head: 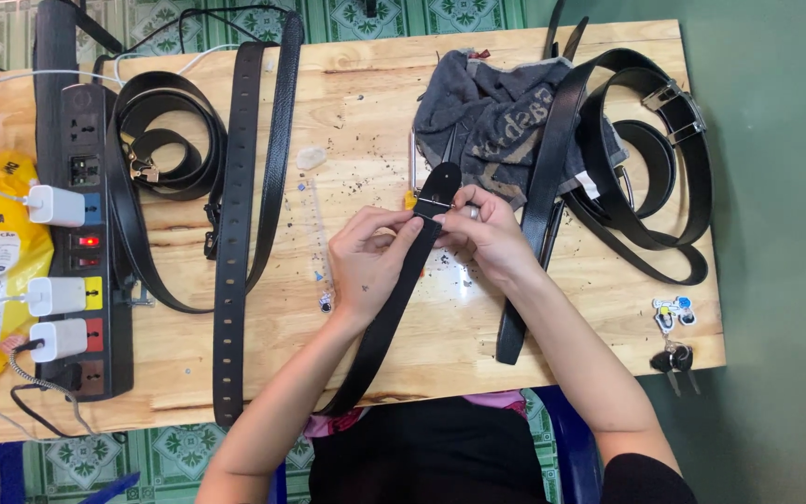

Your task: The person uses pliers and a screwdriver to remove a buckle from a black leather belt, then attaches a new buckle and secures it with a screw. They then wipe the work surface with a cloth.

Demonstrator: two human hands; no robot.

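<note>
Belt (394, 299), black leather: lies slantwise across the middle of the counter (478, 327), its rounded tip (440, 179) lifted toward the grey cloth (492, 121), its tail running off the near edge toward the person's lap.
Clip (436, 203), a thin bright metal piece across the belt just below the tip; too small to tell its exact kind.
Left hand (368, 264): fingers closed on the belt's left edge at the clip, thumb on top.
Right hand (485, 231): fingers pinched narrow on the clip's right end; ring on one finger.
Handling note, as a judgement: the work seems to be seating the metal piece square on the strap. A firm pinch from both sides, with the strap kept flat and untwisted, would suit; a slack hold could let the piece skew.
Round about: dark specks scattered on the wood near the hands; coiled belts (650, 168) to the right, partly on the cloth; two long straps (233, 233) and more coils (165, 140) to the left; power strip (86, 243) with white plugs at far left; keys (675, 357) near the right corner.
</note>
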